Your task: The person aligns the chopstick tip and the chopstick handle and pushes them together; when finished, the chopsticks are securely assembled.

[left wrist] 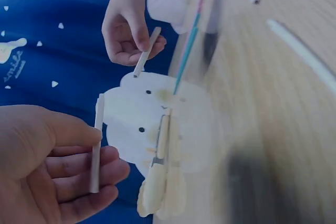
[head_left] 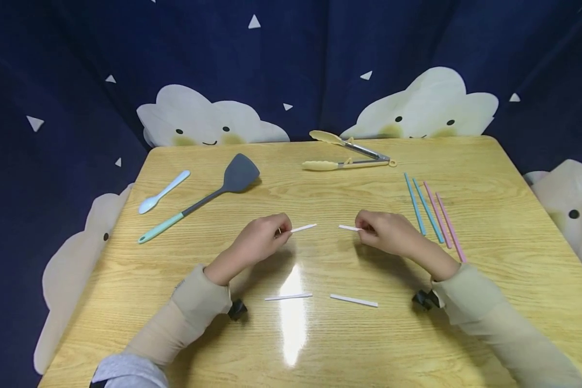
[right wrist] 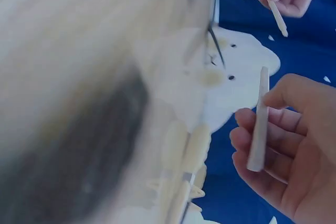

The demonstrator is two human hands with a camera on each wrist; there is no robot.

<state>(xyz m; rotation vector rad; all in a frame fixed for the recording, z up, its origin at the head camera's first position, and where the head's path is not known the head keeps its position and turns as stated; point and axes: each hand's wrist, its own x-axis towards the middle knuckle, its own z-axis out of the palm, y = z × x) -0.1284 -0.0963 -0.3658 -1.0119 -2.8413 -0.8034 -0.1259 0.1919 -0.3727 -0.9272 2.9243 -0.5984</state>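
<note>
My left hand (head_left: 264, 237) pinches a short, thin white stick (left wrist: 96, 145) between thumb and fingers, above the middle of the table. Opposite it, my right hand (head_left: 388, 233) pinches a similar white stick (right wrist: 259, 124). In the head view the free ends of both sticks point toward each other with a gap between them. Nearer to me, two more white sticks lie on the wood, one at left (head_left: 288, 297) and one at right (head_left: 354, 300). What joins or tips the sticks is too small to make out.
Left on the table (head_left: 233, 345) lie a light blue spoon (head_left: 164, 192) and a grey spatula (head_left: 241, 173) with a mint handle. Cream-tipped tongs (head_left: 322, 166) rest spread at the back edge. Two blue sticks (head_left: 428, 210) and two pink sticks (head_left: 451, 227) lie by my right forearm.
</note>
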